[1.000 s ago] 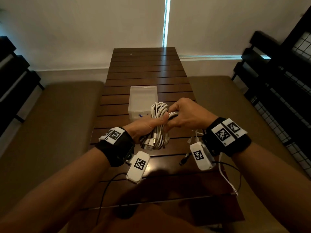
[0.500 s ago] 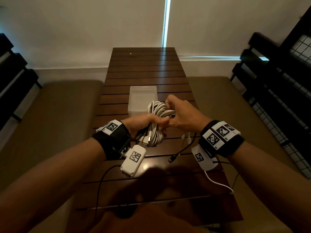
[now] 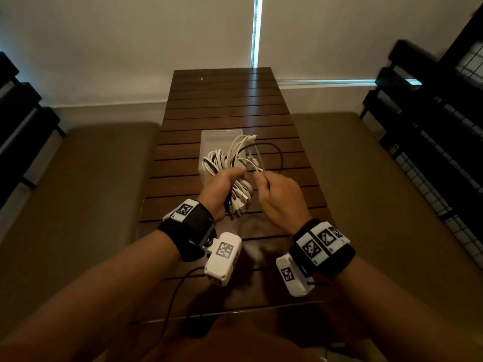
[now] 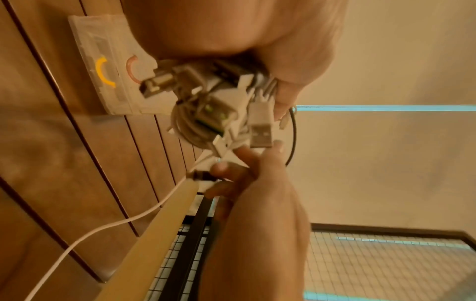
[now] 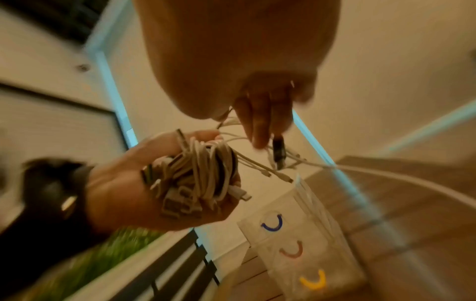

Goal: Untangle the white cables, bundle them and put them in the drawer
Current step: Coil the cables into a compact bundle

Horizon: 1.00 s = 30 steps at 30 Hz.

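Slatted wooden table (image 3: 224,105) runs off toward 12 o'clock from me, with the little clear drawer unit (image 3: 209,138) sitting mid-table. My left hand (image 3: 222,190) has its fingers wrapped tight around the bundle of white cables (image 3: 241,195), held up just at 6 o'clock of the drawers. My right hand (image 3: 278,198), at 3 o'clock of the bundle, pinches loose cable ends (image 3: 257,167) between thumb and fingertips.

Black wristbands (image 3: 192,232) (checkered white tags)
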### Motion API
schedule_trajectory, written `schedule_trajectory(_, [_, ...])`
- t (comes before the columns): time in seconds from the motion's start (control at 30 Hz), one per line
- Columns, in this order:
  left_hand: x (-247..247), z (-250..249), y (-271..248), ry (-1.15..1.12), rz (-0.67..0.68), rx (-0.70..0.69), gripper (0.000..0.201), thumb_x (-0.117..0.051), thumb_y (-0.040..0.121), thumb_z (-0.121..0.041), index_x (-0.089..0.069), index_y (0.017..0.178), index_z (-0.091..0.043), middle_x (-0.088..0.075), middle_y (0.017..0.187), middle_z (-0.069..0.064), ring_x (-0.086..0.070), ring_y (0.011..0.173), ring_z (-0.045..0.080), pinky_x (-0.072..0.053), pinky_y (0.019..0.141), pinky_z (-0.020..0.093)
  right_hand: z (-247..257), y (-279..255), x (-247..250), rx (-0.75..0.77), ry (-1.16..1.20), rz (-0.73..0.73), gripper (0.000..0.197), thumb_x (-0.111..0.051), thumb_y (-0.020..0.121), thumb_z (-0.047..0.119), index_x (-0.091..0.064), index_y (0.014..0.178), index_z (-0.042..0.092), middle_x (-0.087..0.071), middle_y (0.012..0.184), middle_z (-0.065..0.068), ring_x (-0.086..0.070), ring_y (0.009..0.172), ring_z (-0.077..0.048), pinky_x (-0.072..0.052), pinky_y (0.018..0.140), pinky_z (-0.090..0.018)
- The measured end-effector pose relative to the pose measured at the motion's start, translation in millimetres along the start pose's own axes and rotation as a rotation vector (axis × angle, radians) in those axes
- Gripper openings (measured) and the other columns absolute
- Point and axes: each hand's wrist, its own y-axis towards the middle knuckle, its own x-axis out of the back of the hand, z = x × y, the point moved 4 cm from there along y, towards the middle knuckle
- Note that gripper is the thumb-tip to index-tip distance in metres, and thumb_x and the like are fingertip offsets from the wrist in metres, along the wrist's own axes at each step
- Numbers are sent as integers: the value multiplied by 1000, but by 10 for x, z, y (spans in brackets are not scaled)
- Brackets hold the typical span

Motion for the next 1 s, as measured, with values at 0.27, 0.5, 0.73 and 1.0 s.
schedule_trajectory(0.27, [-231, 183, -13, 30, -111, -167, 12, -69, 83, -11, -73, 95, -8, -75, 88, 12, -73, 83, 25, -56, 68, 32, -91, 146, -220, -473, 608, 301, 54, -23, 103, 46, -61, 125, 14, -58, 132, -14, -51, 126, -26, -36, 111, -43])
schedule_trajectory(0.5, [-238, 164, -74, -27, -85, -198, 23, -68, 84, -9, -71, 106, -2, -74, 99, 14, -71, 94, 25, -57, 81, 35, -79, 126, -265, -420, 637, 210, 59, -24, 97, 55, -61, 124, 19, -60, 129, -4, -52, 122, -17, -37, 110, -39])
schedule_trajectory(0.73, [-184, 95, -82, 28, -85, -125, 8, -67, 84, -11, -73, 89, -6, -74, 76, 7, -71, 71, 19, -58, 67, 30, -23, 80, -229, -291, 533, 252, 49, -20, 104, 41, -60, 122, 19, -62, 121, -2, -54, 120, -18, -39, 100, -30])
schedule_trajectory(1.0, [321, -256, -49, 335, -67, 19, 16, -61, 84, -4, -67, 94, 6, -66, 80, 18, -63, 70, 29, -53, 73, 37, 428, 26, 327, 433, 57, 9, 44, -68, 83, 9, -59, 125, 17, -58, 124, -4, -52, 111, -10, -43, 94, -25])
